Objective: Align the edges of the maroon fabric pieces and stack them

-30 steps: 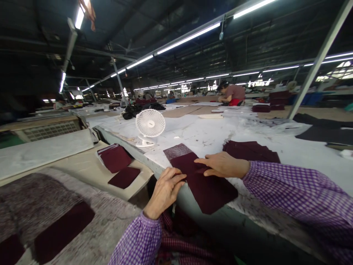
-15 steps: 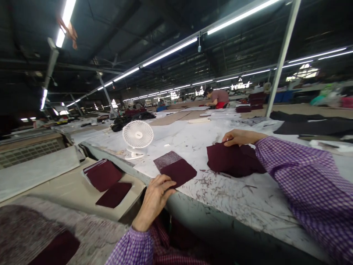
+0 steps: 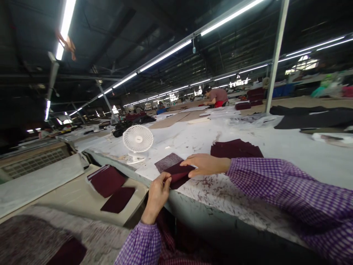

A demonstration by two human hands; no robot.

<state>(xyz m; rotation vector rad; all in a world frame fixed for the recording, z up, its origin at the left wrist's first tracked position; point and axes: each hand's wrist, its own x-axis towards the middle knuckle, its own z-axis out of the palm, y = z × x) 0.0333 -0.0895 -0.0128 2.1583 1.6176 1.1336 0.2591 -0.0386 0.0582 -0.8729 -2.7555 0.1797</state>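
Near the table edge, my left hand [image 3: 159,193] pinches the near left corner of a maroon cloth piece [image 3: 178,173], which is lifted a little. Under it lie another maroon piece and a speckled grey-maroon piece [image 3: 168,161]. My right hand [image 3: 205,164] reaches over the same cloth from the right, its thumb and fingers apart at the cloth's right side. Behind my right wrist rests a fanned stack of maroon pieces [image 3: 235,148] on the white-covered table.
A white fan [image 3: 138,139] stands left of the cloth. Maroon pieces [image 3: 107,181] lie on a beige surface [image 3: 77,198] at lower left. Dark cloth [image 3: 311,117] lies at right, near a metal post [image 3: 277,59]. A person [image 3: 219,96] bends over a far table.
My right hand has left the maroon stack and moved left to the cloth at my left hand. My left hand now lifts a cloth corner. The view has shifted slightly.
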